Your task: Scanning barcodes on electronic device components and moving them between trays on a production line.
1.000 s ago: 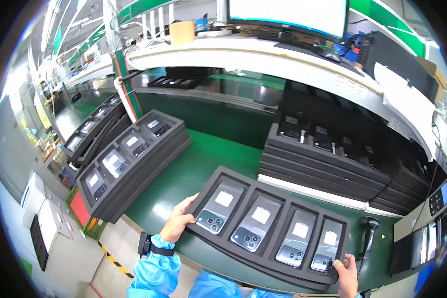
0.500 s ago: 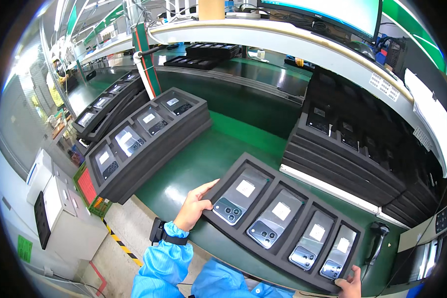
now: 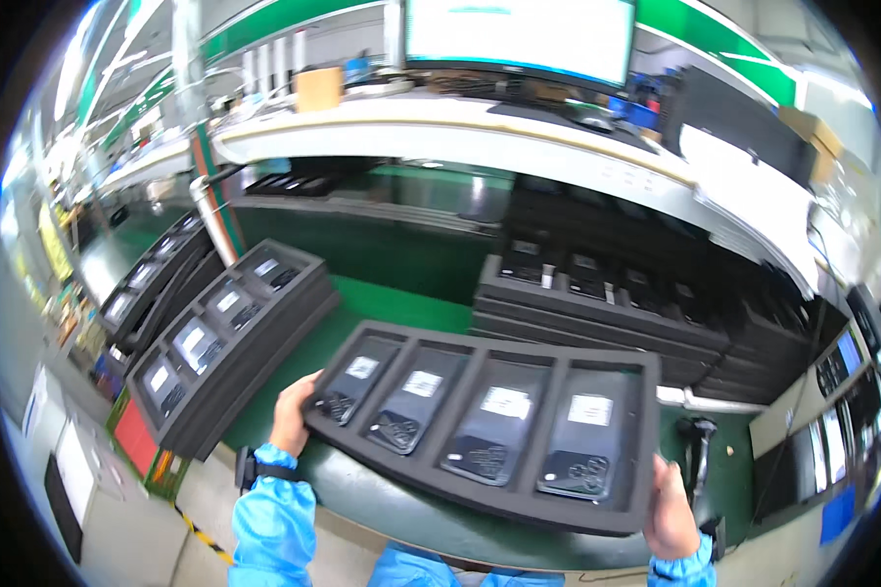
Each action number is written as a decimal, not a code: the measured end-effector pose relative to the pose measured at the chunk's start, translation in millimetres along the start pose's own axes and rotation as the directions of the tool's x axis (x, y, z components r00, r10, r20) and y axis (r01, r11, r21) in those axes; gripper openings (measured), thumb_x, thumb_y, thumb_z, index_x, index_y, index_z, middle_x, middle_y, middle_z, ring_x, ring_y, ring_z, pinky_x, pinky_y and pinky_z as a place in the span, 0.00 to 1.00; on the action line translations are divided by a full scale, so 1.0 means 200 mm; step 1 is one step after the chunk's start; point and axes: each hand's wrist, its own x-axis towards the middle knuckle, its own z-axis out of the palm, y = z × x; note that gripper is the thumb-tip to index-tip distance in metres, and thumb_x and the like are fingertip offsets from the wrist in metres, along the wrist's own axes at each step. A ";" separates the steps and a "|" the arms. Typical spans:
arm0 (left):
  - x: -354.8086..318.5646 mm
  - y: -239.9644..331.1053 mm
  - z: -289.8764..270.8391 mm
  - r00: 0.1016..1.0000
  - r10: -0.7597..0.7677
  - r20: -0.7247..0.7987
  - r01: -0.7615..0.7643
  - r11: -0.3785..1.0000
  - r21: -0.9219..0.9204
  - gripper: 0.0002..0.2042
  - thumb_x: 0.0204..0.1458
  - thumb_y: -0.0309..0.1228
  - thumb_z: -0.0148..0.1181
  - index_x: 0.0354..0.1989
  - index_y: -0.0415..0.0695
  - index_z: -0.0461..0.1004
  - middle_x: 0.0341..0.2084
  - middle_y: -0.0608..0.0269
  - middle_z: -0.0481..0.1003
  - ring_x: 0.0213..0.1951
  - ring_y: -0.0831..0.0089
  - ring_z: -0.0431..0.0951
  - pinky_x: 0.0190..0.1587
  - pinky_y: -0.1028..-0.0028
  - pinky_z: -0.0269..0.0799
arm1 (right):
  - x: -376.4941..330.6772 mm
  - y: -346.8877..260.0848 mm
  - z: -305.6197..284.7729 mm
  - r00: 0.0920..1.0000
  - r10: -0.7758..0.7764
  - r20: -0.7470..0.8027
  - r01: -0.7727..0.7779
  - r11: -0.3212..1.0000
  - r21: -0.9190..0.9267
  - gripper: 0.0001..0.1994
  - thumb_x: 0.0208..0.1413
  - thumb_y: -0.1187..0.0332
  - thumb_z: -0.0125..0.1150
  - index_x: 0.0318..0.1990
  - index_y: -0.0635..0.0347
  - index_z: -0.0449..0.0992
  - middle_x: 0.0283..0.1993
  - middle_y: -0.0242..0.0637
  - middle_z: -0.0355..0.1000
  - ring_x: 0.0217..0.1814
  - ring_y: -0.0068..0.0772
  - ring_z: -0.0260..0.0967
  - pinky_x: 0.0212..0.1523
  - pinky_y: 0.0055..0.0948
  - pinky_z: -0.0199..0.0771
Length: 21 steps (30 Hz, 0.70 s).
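Head view: a tray (image 3: 489, 500) is held at roughly 5 o'clock, four phones (image 3: 499, 426) slotted in, ends gripped by the left hand (image 3: 292, 416) and right hand (image 3: 670, 511). Tray stacks (image 3: 255, 364) are parked around 9 and 3.

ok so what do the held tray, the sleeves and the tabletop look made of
Tray: probably dense foam, matte dark grey, thick uniform walls.
Sleeves: likely thin synthetic fabric, light blue, wrinkled, slight sheen.
Tabletop: perhaps rubber or plastic, smooth green, faintly reflective.
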 end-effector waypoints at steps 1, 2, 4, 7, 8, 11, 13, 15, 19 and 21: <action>-0.01 0.00 0.00 0.997 0.075 0.020 -0.076 0.995 0.060 0.25 0.58 0.33 0.51 0.60 0.30 0.73 0.53 0.55 0.78 0.55 0.67 0.76 0.60 0.73 0.67 | 0.02 -0.01 -0.01 0.995 0.092 -0.034 -0.092 0.996 0.010 0.29 0.73 0.49 0.43 0.67 0.67 0.64 0.64 0.38 0.70 0.61 0.28 0.69 0.62 0.32 0.68; -0.03 -0.01 0.02 0.990 0.137 0.014 -0.138 0.981 0.137 0.24 0.62 0.35 0.51 0.61 0.30 0.73 0.53 0.55 0.78 0.54 0.68 0.76 0.60 0.73 0.67 | 0.04 -0.03 -0.04 0.993 0.116 0.002 -0.116 0.992 0.056 0.30 0.73 0.49 0.43 0.66 0.68 0.66 0.63 0.39 0.71 0.62 0.28 0.68 0.62 0.30 0.68; -0.09 -0.02 0.06 0.985 0.156 0.076 -0.169 0.959 0.229 0.22 0.62 0.32 0.50 0.61 0.30 0.72 0.54 0.57 0.77 0.55 0.71 0.75 0.61 0.74 0.66 | 0.10 -0.01 -0.08 0.991 0.119 -0.054 -0.124 0.988 -0.094 0.29 0.72 0.50 0.46 0.64 0.71 0.68 0.60 0.41 0.73 0.60 0.27 0.69 0.61 0.30 0.67; -0.13 -0.02 0.12 0.992 0.121 0.039 -0.127 0.900 0.417 0.21 0.59 0.26 0.54 0.61 0.31 0.72 0.54 0.57 0.77 0.54 0.71 0.76 0.61 0.73 0.66 | 0.23 0.10 -0.13 0.973 0.125 -0.193 -0.152 0.979 -0.132 0.25 0.70 0.59 0.56 0.65 0.69 0.67 0.58 0.41 0.74 0.57 0.27 0.71 0.60 0.31 0.70; -0.14 -0.02 0.15 0.986 0.152 0.071 -0.168 0.884 0.437 0.21 0.58 0.25 0.55 0.60 0.30 0.73 0.54 0.58 0.77 0.54 0.71 0.76 0.61 0.72 0.67 | 0.25 0.14 -0.15 0.970 0.106 -0.218 -0.140 0.979 -0.149 0.25 0.69 0.61 0.57 0.66 0.69 0.66 0.57 0.42 0.75 0.58 0.28 0.71 0.60 0.30 0.70; -0.15 0.06 0.22 0.969 0.245 0.017 -0.194 0.719 0.667 0.20 0.54 0.23 0.59 0.57 0.31 0.74 0.52 0.53 0.78 0.54 0.66 0.77 0.60 0.70 0.68 | 0.27 0.25 -0.24 0.946 -0.062 -0.317 -0.042 0.949 -0.311 0.32 0.61 0.62 0.67 0.68 0.67 0.64 0.63 0.45 0.70 0.60 0.34 0.70 0.61 0.33 0.69; -0.17 0.15 0.31 0.900 0.436 0.012 -0.253 0.498 0.830 0.19 0.52 0.23 0.60 0.55 0.34 0.76 0.52 0.49 0.78 0.55 0.61 0.78 0.60 0.67 0.69 | 0.23 0.28 -0.35 0.842 -0.414 -0.347 0.047 0.695 -0.718 0.38 0.52 0.60 0.74 0.68 0.63 0.65 0.68 0.50 0.64 0.67 0.45 0.64 0.66 0.42 0.65; -0.20 0.28 0.44 0.869 0.490 0.070 -0.383 0.576 0.722 0.16 0.53 0.23 0.59 0.51 0.34 0.77 0.52 0.49 0.78 0.53 0.63 0.78 0.57 0.67 0.70 | 0.18 0.26 -0.50 0.686 -0.662 -0.302 -0.062 0.360 -0.931 0.37 0.48 0.63 0.71 0.66 0.63 0.65 0.65 0.53 0.64 0.68 0.56 0.59 0.69 0.48 0.58; -0.38 0.50 0.80 0.775 0.415 0.476 -0.549 0.816 0.182 0.13 0.56 0.28 0.60 0.46 0.33 0.78 0.45 0.49 0.79 0.48 0.63 0.80 0.54 0.66 0.73 | 0.17 0.24 -0.74 0.513 -0.660 -0.549 -0.417 0.368 -0.831 0.39 0.47 0.64 0.69 0.69 0.60 0.60 0.61 0.54 0.66 0.66 0.59 0.58 0.68 0.53 0.57; -0.46 0.56 1.01 0.500 0.415 0.760 -0.441 0.877 -0.189 0.13 0.59 0.32 0.59 0.44 0.35 0.78 0.42 0.48 0.79 0.43 0.56 0.81 0.49 0.62 0.76 | 0.19 0.23 -0.82 0.529 -0.535 -0.658 -0.497 0.433 -0.752 0.34 0.46 0.61 0.69 0.62 0.61 0.70 0.54 0.54 0.75 0.59 0.56 0.70 0.64 0.49 0.65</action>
